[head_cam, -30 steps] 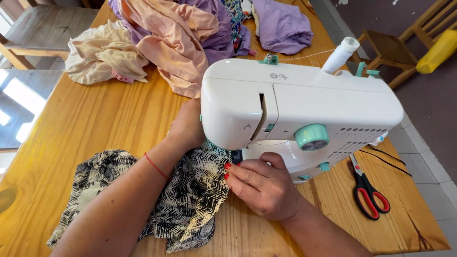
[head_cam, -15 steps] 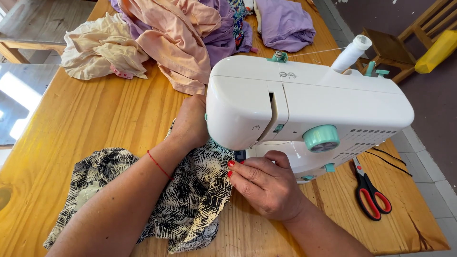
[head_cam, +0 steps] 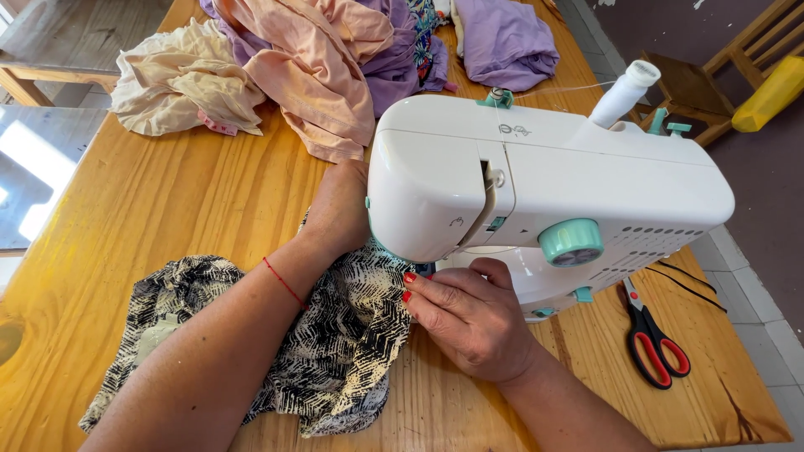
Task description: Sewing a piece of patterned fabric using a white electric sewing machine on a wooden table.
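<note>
Left hand (head_cam: 339,209) flat on cloth (head_cam: 335,351) behind machine (head_cam: 536,192); right hand (head_cam: 469,322) pinches cloth's near edge.

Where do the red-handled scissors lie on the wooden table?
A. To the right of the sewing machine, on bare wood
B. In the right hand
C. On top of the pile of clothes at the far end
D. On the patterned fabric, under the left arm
A: the scissors lie flat on the bare table, right of the sewing machine, apart from both hands.
</note>
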